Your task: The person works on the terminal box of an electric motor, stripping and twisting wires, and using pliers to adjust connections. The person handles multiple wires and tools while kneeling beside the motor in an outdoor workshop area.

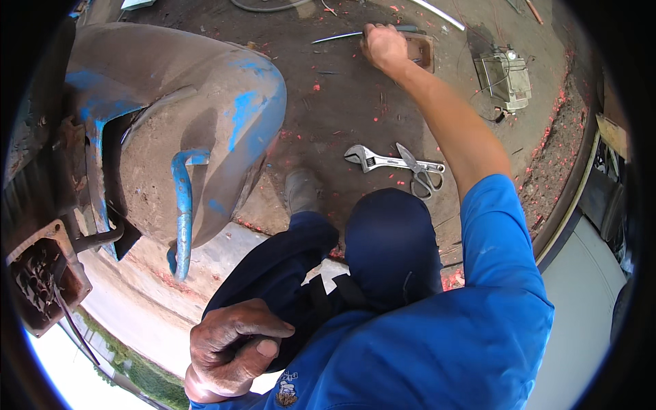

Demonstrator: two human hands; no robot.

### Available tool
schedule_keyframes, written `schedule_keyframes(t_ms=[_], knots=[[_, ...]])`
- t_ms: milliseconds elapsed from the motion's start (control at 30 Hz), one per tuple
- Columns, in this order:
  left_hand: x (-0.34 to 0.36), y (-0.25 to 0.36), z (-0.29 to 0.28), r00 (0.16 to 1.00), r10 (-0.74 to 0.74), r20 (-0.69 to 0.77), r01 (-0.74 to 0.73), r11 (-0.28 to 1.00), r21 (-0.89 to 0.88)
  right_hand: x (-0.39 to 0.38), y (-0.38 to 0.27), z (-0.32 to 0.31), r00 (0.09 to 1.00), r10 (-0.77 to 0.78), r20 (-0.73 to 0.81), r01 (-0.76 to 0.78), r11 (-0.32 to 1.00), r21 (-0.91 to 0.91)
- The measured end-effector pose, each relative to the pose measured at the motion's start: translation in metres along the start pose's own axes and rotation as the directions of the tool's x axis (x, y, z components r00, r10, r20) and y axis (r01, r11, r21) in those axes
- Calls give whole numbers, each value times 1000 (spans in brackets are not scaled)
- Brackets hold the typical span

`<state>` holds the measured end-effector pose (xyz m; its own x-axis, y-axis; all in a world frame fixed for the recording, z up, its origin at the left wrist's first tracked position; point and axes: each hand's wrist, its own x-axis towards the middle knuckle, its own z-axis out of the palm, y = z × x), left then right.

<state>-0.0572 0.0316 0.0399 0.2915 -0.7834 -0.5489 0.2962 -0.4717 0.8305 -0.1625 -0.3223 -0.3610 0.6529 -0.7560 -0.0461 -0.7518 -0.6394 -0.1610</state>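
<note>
My right hand [385, 46] reaches far out to the ground at the top, its fingers closed over a screwdriver [335, 37]. The tool's thin metal shaft points left and its dark handle extends to the right of my hand. Beside that hand lies a small rusty box [424, 51]. My left hand [236, 348], darkly soiled, is curled near my body at the lower left; whether anything is inside its fingers is hidden. On the ground between my knee and my right hand lie an adjustable wrench [383, 161] and scissors [421, 171], the scissors across the wrench's handle.
At left stands a large, worn blue metal housing [178, 89] with a bent blue handle [183, 212]. A rusty open box [75, 273] with dark wires is at the far left. A work lamp [506, 78] lies at right. Red bits are scattered over the ground.
</note>
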Motion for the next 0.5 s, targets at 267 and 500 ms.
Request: schedule_keyframes(t_ms=[267,500], knots=[[35,-12,2,978,-183,-102,130,914,-385,-134,-145,-259,769,-422,-481,620,309,721],[60,-7,19,969,-207,135,246,870,-427,-172,-103,-258,891,-157,-426,454,322,831]])
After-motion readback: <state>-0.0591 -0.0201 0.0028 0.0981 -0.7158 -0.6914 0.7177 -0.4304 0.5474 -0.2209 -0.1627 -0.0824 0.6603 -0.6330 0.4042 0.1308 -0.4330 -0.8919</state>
